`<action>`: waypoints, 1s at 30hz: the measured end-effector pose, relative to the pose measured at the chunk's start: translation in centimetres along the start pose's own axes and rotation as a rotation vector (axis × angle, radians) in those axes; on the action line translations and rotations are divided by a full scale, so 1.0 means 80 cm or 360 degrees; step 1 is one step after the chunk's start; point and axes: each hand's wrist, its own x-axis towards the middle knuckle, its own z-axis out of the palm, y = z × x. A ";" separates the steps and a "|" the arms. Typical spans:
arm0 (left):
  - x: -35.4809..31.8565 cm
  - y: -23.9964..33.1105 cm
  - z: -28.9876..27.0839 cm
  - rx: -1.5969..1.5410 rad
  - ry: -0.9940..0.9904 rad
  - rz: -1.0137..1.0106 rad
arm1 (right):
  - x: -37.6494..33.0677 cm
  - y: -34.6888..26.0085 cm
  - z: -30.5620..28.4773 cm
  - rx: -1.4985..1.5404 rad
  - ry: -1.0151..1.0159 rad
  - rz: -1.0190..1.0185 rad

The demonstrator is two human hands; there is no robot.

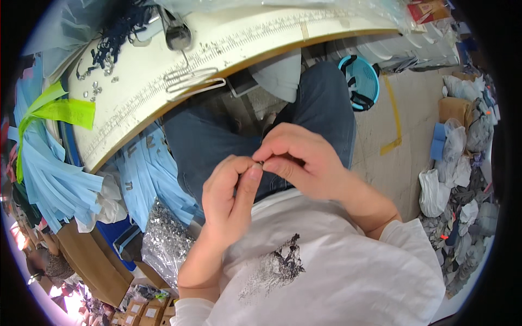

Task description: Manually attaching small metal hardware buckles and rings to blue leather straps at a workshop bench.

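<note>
Over my lap, my left hand [231, 190] and my right hand [304, 157] meet fingertip to fingertip. Both are closed in a pinch on one tiny dark piece, too small and too covered by the fingers to name. Beyond them, at the table's edge, lies a bent metal wire rack [194, 80]. Light blue fabric strips [155, 168] with small dark metal pieces on them hang to the left of my legs. Below these strips stands a clear plastic bag [163, 236] full of small shiny metal pieces.
A white table [239, 46] with ruler markings curves across the top. On it lie dark cords [117, 41] and loose small metal bits [97, 89]. More blue strips [54, 174] hang at the left under a neon green strip [68, 111]. A turquoise basket [364, 81] stands on the floor; fabric scraps [462, 228] pile up at right.
</note>
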 end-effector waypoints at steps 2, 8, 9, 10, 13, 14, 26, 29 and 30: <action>0.001 -0.001 -0.002 0.0043 -0.0027 0.0084 | -0.001 0.002 -0.001 -0.0032 -0.0052 -0.0073; -0.001 0.012 0.006 0.0291 0.0079 0.0116 | -0.003 -0.005 -0.003 0.0165 -0.0111 0.0257; -0.001 0.008 0.007 0.0353 0.0114 0.0226 | -0.004 -0.005 -0.001 0.0159 -0.0110 0.0248; 0.001 0.005 0.005 0.0353 0.0116 0.0236 | -0.005 -0.002 0.001 0.0251 -0.0083 0.0298; 0.009 0.000 -0.003 0.0654 0.0063 0.0531 | -0.007 0.003 0.004 0.0422 -0.0045 0.0353; 0.011 -0.001 -0.004 0.0766 0.0079 0.0637 | -0.007 0.004 0.004 0.0503 -0.0043 0.0363; 0.014 -0.001 -0.009 0.0992 0.0119 0.0846 | -0.008 0.001 0.003 0.0884 -0.0066 0.0612; 0.019 -0.005 -0.007 0.0990 0.0165 0.0889 | -0.003 -0.009 -0.001 0.0927 -0.0055 0.0670; 0.020 -0.007 -0.006 0.0993 0.0238 0.0983 | -0.003 -0.009 -0.001 0.0939 -0.0051 0.0688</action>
